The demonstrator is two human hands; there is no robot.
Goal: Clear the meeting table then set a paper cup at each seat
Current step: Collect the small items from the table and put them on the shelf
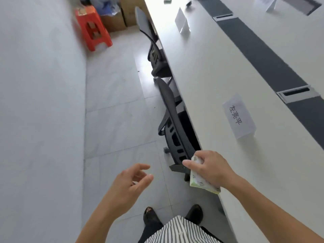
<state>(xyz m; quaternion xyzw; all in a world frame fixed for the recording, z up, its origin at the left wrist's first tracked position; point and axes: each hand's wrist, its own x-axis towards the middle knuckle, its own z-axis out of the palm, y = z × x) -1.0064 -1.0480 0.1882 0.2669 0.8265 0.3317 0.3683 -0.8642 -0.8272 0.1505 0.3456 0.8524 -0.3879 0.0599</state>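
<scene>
My right hand (209,166) grips a paper cup (199,179) with a green and white pattern, holding it on its side at the near edge of the long white meeting table (219,81). My left hand (130,183) hovers over the floor with relaxed fingers and holds nothing. A folded white name card (239,116) with dark characters stands on the table just beyond the cup. Another name card (182,21) stands farther along the table.
Two black office chairs (173,123) (154,50) are tucked under the table's left edge. An orange plastic stool (92,27) and cardboard boxes (115,20) stand at the far wall. A dark strip with cable hatches (296,93) runs down the table's middle. Grey tiled floor lies on my left.
</scene>
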